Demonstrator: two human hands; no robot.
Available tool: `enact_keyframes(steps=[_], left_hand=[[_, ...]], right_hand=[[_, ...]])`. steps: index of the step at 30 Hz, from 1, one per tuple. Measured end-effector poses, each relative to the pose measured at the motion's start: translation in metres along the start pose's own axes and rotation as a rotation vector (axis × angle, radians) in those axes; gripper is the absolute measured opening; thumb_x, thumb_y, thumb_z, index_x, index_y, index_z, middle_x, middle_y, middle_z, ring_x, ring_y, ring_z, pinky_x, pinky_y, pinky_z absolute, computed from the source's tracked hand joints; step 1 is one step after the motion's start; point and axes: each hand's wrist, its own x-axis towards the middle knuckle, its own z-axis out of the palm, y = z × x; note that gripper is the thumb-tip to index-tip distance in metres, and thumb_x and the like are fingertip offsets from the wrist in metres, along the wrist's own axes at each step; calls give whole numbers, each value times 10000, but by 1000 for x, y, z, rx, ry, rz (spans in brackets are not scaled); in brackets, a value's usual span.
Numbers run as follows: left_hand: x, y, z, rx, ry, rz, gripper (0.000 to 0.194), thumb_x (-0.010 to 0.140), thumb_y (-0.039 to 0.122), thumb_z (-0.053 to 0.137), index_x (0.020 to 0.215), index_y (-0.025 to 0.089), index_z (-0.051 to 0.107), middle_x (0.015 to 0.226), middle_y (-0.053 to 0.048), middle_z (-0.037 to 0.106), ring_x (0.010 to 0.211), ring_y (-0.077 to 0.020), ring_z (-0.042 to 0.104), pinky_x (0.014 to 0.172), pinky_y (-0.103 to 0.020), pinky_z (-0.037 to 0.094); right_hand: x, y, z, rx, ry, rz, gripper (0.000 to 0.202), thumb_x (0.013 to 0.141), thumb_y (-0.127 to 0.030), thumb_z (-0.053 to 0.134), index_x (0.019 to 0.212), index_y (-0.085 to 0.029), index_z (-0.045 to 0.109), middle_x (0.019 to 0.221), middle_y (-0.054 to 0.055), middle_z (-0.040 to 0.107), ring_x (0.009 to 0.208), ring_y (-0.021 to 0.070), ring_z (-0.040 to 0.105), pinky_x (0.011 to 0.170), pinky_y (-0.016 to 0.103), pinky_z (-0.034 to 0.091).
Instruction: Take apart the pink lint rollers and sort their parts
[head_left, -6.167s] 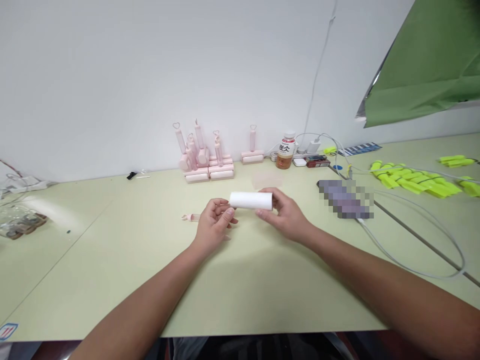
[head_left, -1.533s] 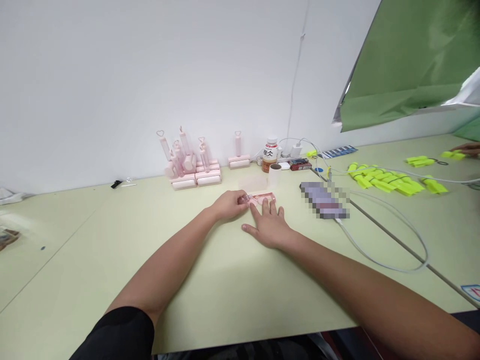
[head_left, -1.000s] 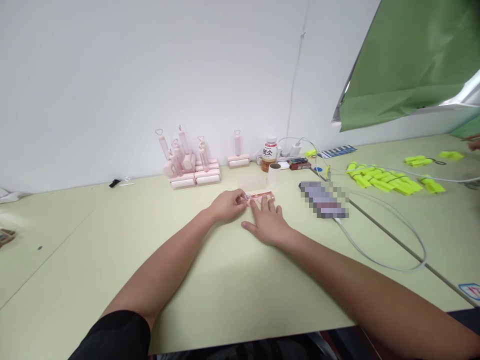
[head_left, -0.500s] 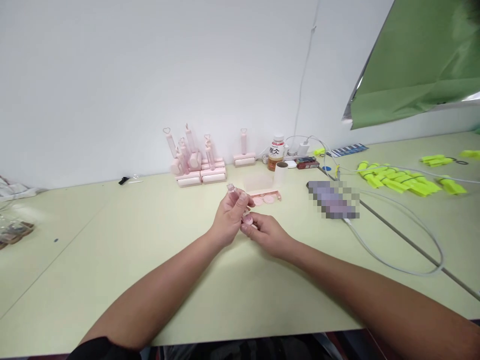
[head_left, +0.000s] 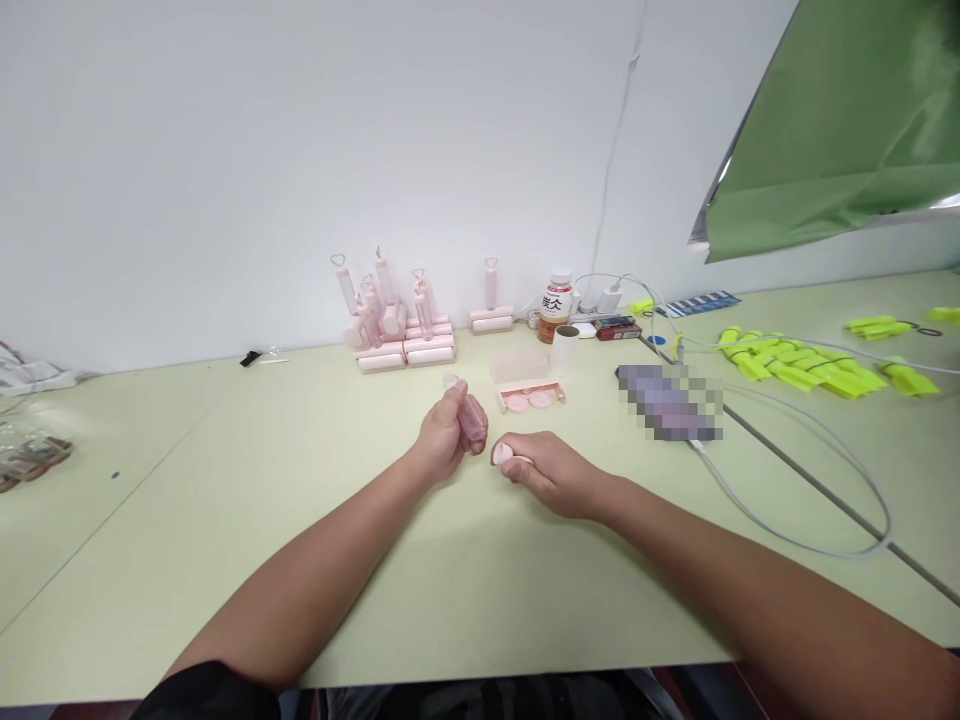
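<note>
My left hand (head_left: 444,432) is closed around a clear pinkish plastic tube (head_left: 472,420), which looks like the handle of a lint roller. A clear loop sticks out above the fingers. To its right, my right hand (head_left: 551,472) grips a small pale pink plastic part (head_left: 503,454) with a rounded end; the rest is hidden in the fingers. The two pieces are apart. Just beyond the hands lies an open pink roller case (head_left: 531,397) with two round end pieces and a translucent raised cover. A white paper roll (head_left: 564,350) stands upright behind it.
Several pink lint rollers (head_left: 390,325) stand along the wall, with one more lint roller (head_left: 491,310) apart. Right of them are a drink bottle (head_left: 555,308), a pixelated phone (head_left: 664,402) on a white cable (head_left: 757,530), and yellow-green bundles (head_left: 802,360).
My hands have moved apart. The pink part in my right hand has come away from the clear tube in my left hand, and the tube has tilted.
</note>
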Motion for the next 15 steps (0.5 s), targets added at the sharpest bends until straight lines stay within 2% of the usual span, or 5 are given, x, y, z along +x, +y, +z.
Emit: enact_keyframes(steps=[5, 7, 10, 13, 15], left_hand=[[1, -5, -3, 80, -12, 13, 573, 752, 752, 526, 808, 183, 491, 645, -22, 647, 491, -165, 618, 435, -269, 474], [1, -7, -4, 112, -20, 13, 573, 757, 751, 523, 848, 189, 466, 728, -32, 658, 546, -179, 652, 450, -277, 495], [-1, -11, -3, 292, -41, 52, 500, 816, 681, 505, 829, 183, 465, 700, -11, 612, 528, -145, 609, 459, -255, 465], [-9, -17, 2, 625, -86, 160, 372, 825, 542, 584, 794, 182, 494, 668, 21, 573, 572, -121, 556, 528, -240, 430], [-14, -20, 7, 776, -172, 224, 272, 827, 448, 609, 828, 183, 547, 760, 9, 621, 702, -142, 583, 611, -243, 433]], right_hand=[[2, 0, -7, 115, 179, 163, 263, 916, -393, 471, 764, -193, 551, 672, -18, 496, 608, 132, 443, 580, 257, 333], [4, 6, -10, 209, 255, 279, 160, 863, -327, 488, 839, -197, 579, 650, -30, 488, 576, 135, 453, 561, 260, 344], [7, 11, -14, 243, 332, 358, 113, 817, -293, 485, 845, -210, 556, 608, -52, 440, 544, 134, 434, 546, 262, 347], [6, 7, -15, 91, 328, 338, 150, 798, -361, 585, 831, -220, 545, 628, -54, 465, 581, 138, 442, 563, 260, 344], [5, 2, -14, 6, 270, 313, 202, 778, -397, 653, 824, -219, 569, 679, -38, 541, 640, 151, 492, 593, 265, 362]])
